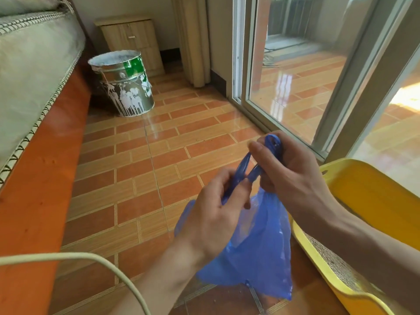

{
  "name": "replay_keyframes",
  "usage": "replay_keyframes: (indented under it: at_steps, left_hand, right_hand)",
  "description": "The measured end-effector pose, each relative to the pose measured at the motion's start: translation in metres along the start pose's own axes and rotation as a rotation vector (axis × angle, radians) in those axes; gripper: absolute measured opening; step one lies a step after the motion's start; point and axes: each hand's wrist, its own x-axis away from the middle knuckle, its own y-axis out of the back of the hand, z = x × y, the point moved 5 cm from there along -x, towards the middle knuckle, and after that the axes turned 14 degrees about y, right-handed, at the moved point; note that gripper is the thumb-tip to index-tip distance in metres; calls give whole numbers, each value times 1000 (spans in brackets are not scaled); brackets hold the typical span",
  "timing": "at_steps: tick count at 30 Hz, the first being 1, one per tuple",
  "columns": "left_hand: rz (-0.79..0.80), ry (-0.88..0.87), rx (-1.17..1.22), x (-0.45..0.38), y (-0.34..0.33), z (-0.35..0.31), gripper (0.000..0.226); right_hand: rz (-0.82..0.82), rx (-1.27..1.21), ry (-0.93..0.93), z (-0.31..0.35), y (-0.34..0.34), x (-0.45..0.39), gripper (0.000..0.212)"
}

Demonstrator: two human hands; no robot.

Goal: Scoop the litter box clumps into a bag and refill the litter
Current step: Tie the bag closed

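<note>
A blue plastic bag [256, 253] hangs above the tiled floor in the lower middle, its two twisted handles crossing between my hands. My left hand [213, 214] pinches one handle from below. My right hand [286, 169] grips the other handle, which loops over its fingers at the top. The yellow litter box [368, 196] sits at the right, directly beside the bag, with grainy beige litter [336, 264] showing along its near edge under my right forearm. The bag's contents are hidden. No scoop is in view.
A paint-splattered metal bucket [123, 85] stands at the back by a bed [29, 64] on an orange frame along the left. A wooden cabinet [131, 39] is behind it. A sliding glass door [295, 71] runs along the right. A pale cable [91, 258] crosses the lower left.
</note>
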Motion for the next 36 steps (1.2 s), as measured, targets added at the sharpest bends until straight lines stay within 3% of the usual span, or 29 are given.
replay_keyframes:
  at_steps: [3, 8, 11, 14, 15, 17, 21, 25, 27, 29, 31, 33, 36]
  left_hand:
    - [-57, -2, -100, -3, -1, 11, 33]
    - [-197, 89, 29, -13, 10, 20, 32]
    - [-219, 71, -78, -18, 12, 20, 26]
    - [-88, 27, -161, -11, 0, 9, 21]
    - [-21, 13, -169, -9, -5, 5, 25]
    - [79, -10, -198, -4, -10, 0, 26]
    - [138, -1, -228, 5, -18, -4, 13]
    - [11, 91, -306, -5, -23, 8, 42]
    - [-37, 94, -237, -9, -20, 12, 44]
    - [-48, 82, -119, -10, -18, 11, 43]
    - [-46, 121, -32, -11, -18, 12, 48]
    - [-37, 176, 3, -12, -19, 14, 55]
    - [-12, 249, 118, -14, -19, 19, 55]
  right_hand:
    - [-25, 2, -53, -8, 6, 1, 27]
    - [-70, -22, -121, -11, 18, 2, 33]
    - [202, -74, -127, 2, 9, -3, 39]
    - [583, 465, 135, 22, 2, -7, 34]
    - [636, 670, 226, 27, 3, -9, 33]
    - [598, 805, 277, 36, 6, -13, 31]
    - [509, 718, 183, 34, 2, -16, 29]
    - [559, 595, 75, 23, -4, -12, 36]
    - [487, 460, 19, 19, 2, -13, 45]
    - [417, 554, 129, 14, 13, -17, 44]
    - [475, 727, 194, 6, 15, -15, 39]
    - [535, 764, 175, -7, 17, -8, 36]
    - [447, 745, 138, -19, 24, 0, 38]
